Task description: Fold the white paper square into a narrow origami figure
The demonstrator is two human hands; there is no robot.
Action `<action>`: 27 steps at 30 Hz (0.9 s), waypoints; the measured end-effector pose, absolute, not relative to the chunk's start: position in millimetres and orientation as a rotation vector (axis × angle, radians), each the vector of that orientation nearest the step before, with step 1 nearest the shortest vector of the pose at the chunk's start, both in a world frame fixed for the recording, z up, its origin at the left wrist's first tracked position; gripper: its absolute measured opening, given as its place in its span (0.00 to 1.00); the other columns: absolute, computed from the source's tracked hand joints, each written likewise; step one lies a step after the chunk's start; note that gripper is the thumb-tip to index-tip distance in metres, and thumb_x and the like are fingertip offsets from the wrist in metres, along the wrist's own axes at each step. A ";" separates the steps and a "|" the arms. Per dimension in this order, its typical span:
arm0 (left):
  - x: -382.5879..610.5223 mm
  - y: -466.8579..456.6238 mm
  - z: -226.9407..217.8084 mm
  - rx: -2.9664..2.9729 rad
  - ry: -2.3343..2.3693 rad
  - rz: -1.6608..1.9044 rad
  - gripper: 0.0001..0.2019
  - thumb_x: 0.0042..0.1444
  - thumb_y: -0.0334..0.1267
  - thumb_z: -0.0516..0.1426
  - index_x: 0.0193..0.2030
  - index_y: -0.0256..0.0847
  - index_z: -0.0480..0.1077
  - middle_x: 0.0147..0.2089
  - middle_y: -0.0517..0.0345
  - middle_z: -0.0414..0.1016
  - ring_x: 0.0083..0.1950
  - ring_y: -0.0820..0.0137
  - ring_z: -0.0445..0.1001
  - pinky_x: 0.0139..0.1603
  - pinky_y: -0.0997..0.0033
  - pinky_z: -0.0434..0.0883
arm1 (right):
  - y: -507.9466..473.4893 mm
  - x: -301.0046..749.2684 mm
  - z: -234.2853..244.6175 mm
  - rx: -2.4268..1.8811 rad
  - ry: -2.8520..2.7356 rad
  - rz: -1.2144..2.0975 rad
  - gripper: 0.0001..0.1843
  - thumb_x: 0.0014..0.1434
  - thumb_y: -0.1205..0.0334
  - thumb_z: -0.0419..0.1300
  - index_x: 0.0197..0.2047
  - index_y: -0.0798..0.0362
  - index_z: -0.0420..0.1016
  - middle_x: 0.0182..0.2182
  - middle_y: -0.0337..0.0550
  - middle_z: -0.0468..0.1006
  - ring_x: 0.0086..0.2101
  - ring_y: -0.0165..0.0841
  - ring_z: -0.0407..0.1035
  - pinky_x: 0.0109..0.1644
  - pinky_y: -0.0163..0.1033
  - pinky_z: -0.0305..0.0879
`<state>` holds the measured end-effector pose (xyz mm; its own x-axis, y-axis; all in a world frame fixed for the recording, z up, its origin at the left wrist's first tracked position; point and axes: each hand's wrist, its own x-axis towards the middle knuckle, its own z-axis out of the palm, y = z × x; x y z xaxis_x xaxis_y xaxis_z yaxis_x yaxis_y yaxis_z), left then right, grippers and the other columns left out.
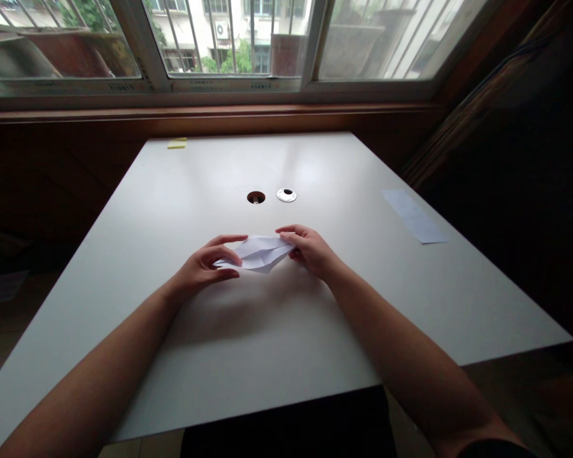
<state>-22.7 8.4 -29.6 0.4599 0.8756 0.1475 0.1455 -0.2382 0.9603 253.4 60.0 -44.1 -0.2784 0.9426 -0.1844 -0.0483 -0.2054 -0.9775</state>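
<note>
A folded piece of white paper [260,252] is held just above the white table [248,331], near its middle. My left hand [205,266] pinches the paper's left end between thumb and fingers. My right hand [308,248] grips the right end, with its fingers curled over the top edge. Both hands are closed on the paper, and the creased part hangs between them.
A strip of white paper [414,216] lies near the table's right edge. A cable hole [256,197] and its round cap [286,194] sit beyond my hands. A yellow sticky pad [177,144] rests at the far left corner, below the window [229,44].
</note>
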 end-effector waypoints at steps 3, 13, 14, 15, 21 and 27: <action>-20.5 8.7 -32.7 1.649 0.918 0.977 0.07 0.54 0.40 0.65 0.34 0.38 0.78 0.64 0.46 0.66 0.61 0.53 0.69 0.56 0.59 0.72 | 59.5 254.4 -45.2 -1.139 -1.273 1.600 0.19 0.52 0.52 0.66 0.43 0.55 0.76 0.24 0.36 0.71 0.18 0.22 0.61 0.19 0.30 0.51; -16.4 11.9 -35.6 1.233 0.819 1.127 0.06 0.56 0.38 0.63 0.34 0.37 0.74 0.67 0.49 0.62 0.59 0.56 0.72 0.55 0.53 0.77 | 59.4 253.7 -48.5 -1.101 -1.274 1.550 0.17 0.52 0.53 0.67 0.42 0.54 0.76 0.25 0.36 0.72 0.19 0.22 0.62 0.20 0.29 0.53; -16.5 11.6 -35.4 1.242 0.825 1.124 0.06 0.56 0.38 0.64 0.34 0.37 0.73 0.68 0.49 0.61 0.58 0.56 0.72 0.55 0.54 0.77 | 59.4 253.6 -49.1 -1.103 -1.278 1.535 0.17 0.52 0.53 0.66 0.42 0.54 0.76 0.24 0.36 0.72 0.19 0.23 0.62 0.20 0.29 0.54; -16.7 11.3 -35.5 1.256 0.833 1.122 0.07 0.56 0.38 0.64 0.33 0.37 0.73 0.68 0.49 0.61 0.57 0.57 0.73 0.55 0.54 0.77 | 59.5 253.6 -49.6 -1.108 -1.288 1.517 0.17 0.52 0.53 0.66 0.42 0.54 0.76 0.24 0.36 0.72 0.19 0.23 0.62 0.20 0.29 0.55; -22.6 14.3 -40.0 1.602 0.949 1.106 0.09 0.57 0.40 0.63 0.32 0.37 0.72 0.64 0.45 0.66 0.52 0.62 0.76 0.52 0.60 0.78 | 62.6 256.9 -51.2 -1.142 -1.397 1.381 0.16 0.55 0.52 0.63 0.42 0.54 0.76 0.24 0.37 0.72 0.20 0.25 0.64 0.22 0.31 0.57; -29.3 21.9 -46.2 2.145 0.921 0.939 0.06 0.61 0.38 0.60 0.37 0.39 0.74 0.54 0.46 0.74 0.51 0.66 0.76 0.48 0.67 0.77 | 69.0 263.7 -55.6 -1.253 -1.656 1.044 0.14 0.58 0.53 0.61 0.42 0.53 0.79 0.26 0.37 0.72 0.26 0.28 0.65 0.30 0.34 0.60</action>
